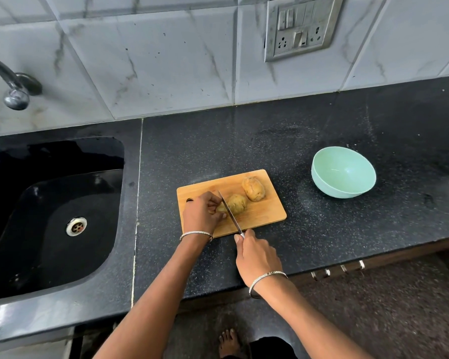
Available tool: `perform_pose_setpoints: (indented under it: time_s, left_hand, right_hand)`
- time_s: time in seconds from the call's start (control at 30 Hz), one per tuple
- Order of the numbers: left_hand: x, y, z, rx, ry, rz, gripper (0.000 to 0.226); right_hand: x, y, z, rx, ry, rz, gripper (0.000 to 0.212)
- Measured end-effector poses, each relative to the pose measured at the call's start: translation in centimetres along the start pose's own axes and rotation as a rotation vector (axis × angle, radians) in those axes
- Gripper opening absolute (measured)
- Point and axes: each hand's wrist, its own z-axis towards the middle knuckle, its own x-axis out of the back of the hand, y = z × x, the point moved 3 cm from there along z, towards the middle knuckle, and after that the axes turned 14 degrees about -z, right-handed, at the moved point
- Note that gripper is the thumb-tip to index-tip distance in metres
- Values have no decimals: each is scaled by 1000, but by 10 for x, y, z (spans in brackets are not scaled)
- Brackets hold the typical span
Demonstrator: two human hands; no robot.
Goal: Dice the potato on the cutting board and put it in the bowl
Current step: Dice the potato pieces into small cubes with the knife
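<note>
**Dicing just begun: the blade is across the potato and the bowl holds nothing.**

One pale rectangular wooden cutting board [266,215] lies under both your grips. One round mint-green bowl [332,190] stands well beyond your knife hand, apart from the board. Your left hand [201,213] curls down on one brown-skinned potato piece [237,203], pinning its end. Your right hand [257,257] is wrapped round the handle of one slim steel knife [230,212], blade just beside your left fingertips. A second potato piece [253,189] sits past the blade, untouched: two in all. Next, I judge, press straight down with your fingertips tucked back.
</note>
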Motion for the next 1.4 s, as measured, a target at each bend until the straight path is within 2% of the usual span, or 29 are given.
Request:
perform_pose_setpoints:
  time_s: [0.27,0.6,0.97,1.07,1.23,1.4]
  left_hand:
    - [1,-5,4,-13,-23,54,23]
    - [0,-9,4,-46,-15,79,20]
    - [-2,-12,2,-75,-27,88,17]
    - [-3,-11,2,-87,-67,137,20]
    - [-3,2,-1,-210,-118,242,45]
    - [1,17,10,-317,-322,378,36]
  right_hand:
    - [-2,-8,1,-30,-11,-38,34]
    - [-16,-18,28,-50,-31,-74,21]
    - [-16,-15,30,-44,-13,-73,33]
    - [-15,-16,28,-42,-12,-80,32]
    - [-12,-16,27,-53,-31,-81,31]
    - [-11,-17,27,-64,-62,-76,33]
